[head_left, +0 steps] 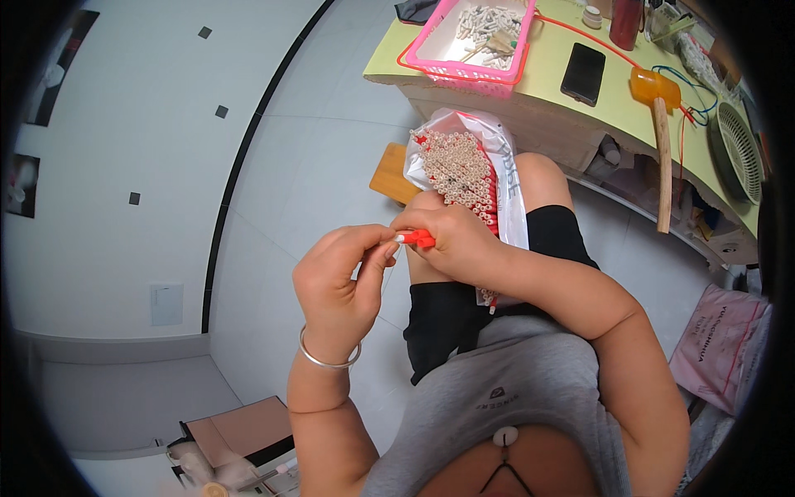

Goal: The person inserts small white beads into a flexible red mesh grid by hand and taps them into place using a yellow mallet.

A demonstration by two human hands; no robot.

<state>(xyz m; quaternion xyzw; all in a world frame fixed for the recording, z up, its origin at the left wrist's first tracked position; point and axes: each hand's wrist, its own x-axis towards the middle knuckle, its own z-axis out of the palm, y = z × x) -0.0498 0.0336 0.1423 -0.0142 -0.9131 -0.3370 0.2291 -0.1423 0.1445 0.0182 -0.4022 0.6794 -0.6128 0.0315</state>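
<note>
My right hand [455, 240] is closed around a few short red tubes [424, 238], whose ends stick out toward the left. My left hand [338, 269], with a silver bangle on its wrist, pinches a small white piece [400, 238] at the end of one red tube. Fingertips partly cover where the two meet, so I cannot tell how far the piece sits in the tube. Just beyond my hands, a dense bundle of red sticks [460, 170] with pale round ends rests in a white plastic bag [512, 195] between my knees.
A pink basket [464, 79] of small white and grey cylinders stands on the yellow-green table [546, 74]. Also there are a black phone [584, 74], an orange-headed mallet [662, 149] jutting over the edge, and a round sieve-like tray [737, 153]. A wooden stool [391, 176] is beside the bag.
</note>
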